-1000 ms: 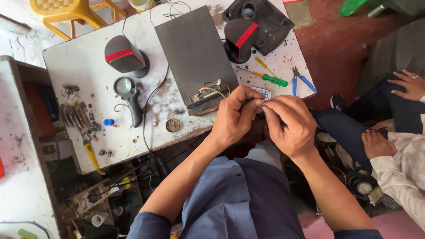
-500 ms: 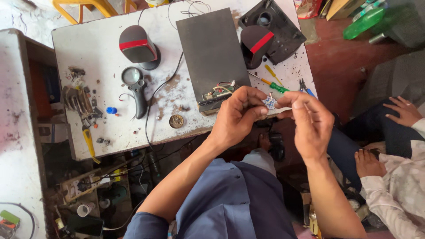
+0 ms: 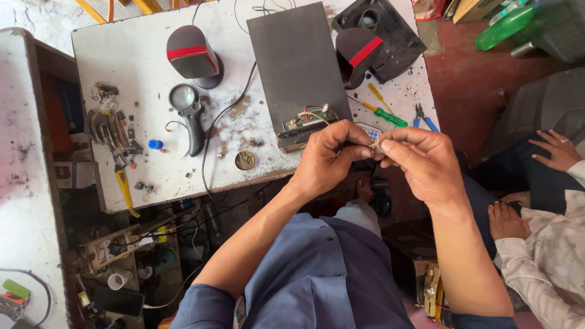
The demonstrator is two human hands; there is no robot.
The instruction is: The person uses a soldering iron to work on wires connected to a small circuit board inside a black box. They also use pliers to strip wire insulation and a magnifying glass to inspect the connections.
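Scuffed white counter [image 3: 140, 55], cluttered. Left hand [image 3: 326, 159], right hand [image 3: 420, 161] both pinched shut on tiny pale wire-like part [image 3: 373, 144]; light, bendy, fragile, hold near ends.

Two speakers [image 3: 192, 56] [image 3: 359, 52], two screwdrivers [image 3: 382, 114] [image 3: 379, 96], one pair of pliers [image 3: 422, 116], one magnifier [image 3: 187, 116], one dark panel [image 3: 297, 61], one coin [image 3: 245, 160], one green bottle [image 3: 506, 25].

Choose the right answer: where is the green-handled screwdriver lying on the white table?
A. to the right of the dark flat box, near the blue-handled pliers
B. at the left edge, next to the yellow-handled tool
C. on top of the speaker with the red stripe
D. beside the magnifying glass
A: the green-handled screwdriver lies right of the dark flat box, close to the blue-handled pliers, far from the magnifying glass.
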